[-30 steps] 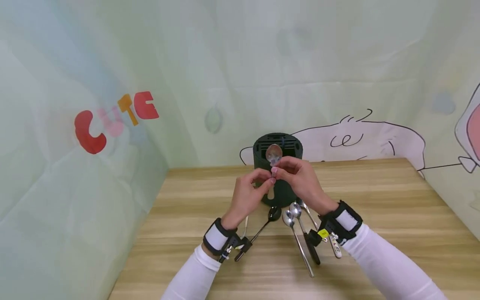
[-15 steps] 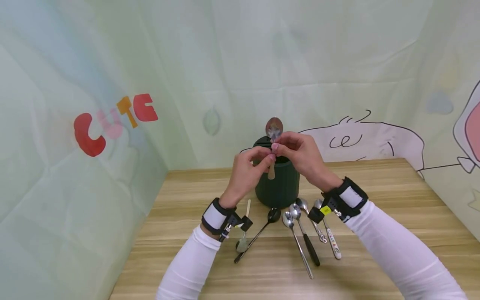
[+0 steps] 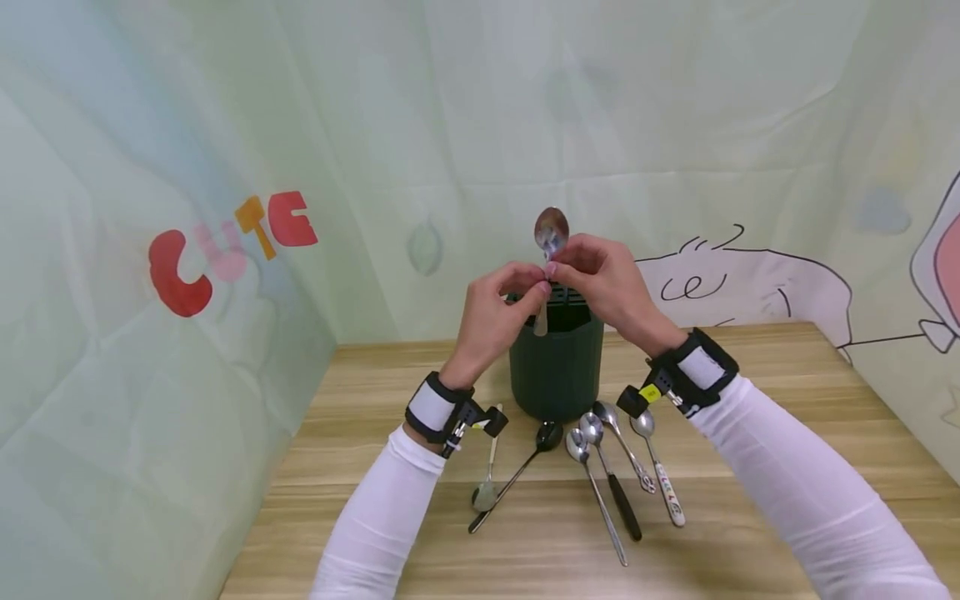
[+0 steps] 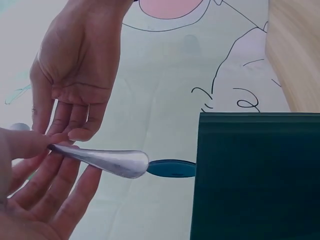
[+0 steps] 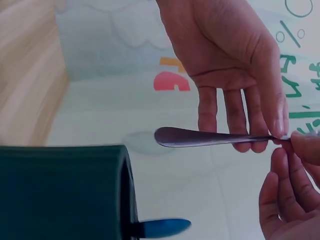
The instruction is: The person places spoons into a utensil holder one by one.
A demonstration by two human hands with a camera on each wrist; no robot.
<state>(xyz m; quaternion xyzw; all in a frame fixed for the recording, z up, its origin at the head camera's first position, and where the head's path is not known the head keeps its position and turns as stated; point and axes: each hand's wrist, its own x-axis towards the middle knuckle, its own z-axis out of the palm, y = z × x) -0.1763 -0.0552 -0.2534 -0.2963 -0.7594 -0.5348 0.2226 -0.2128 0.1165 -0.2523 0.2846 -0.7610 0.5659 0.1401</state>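
Note:
A metal spoon (image 3: 552,229) stands upright, bowl up, above the dark green cutlery holder (image 3: 557,379). My left hand (image 3: 497,310) pinches its handle between thumb and fingers. Just above, my right hand (image 3: 611,282) pinches the same spoon near the neck, the two sets of fingertips almost meeting. In the left wrist view the flared handle end (image 4: 120,162) points toward the holder's open top, apart from it. The right wrist view shows this handle (image 5: 200,137) too, with the bowl out of frame. A blue rounded tip (image 5: 165,227) sticks out of the holder.
Several spoons lie before the holder: a black spoon (image 3: 550,436), a pale-handled spoon (image 3: 485,497) across its handle, a slim silver spoon (image 3: 600,500), a black-handled spoon (image 3: 624,508), an ornate spoon (image 3: 630,446) and a print-handled spoon (image 3: 663,483). A printed cloth (image 3: 480,125) hangs behind.
Both hands have risen together with the spoon, from in front of the holder to above its top. The spoons on the table have stayed put.

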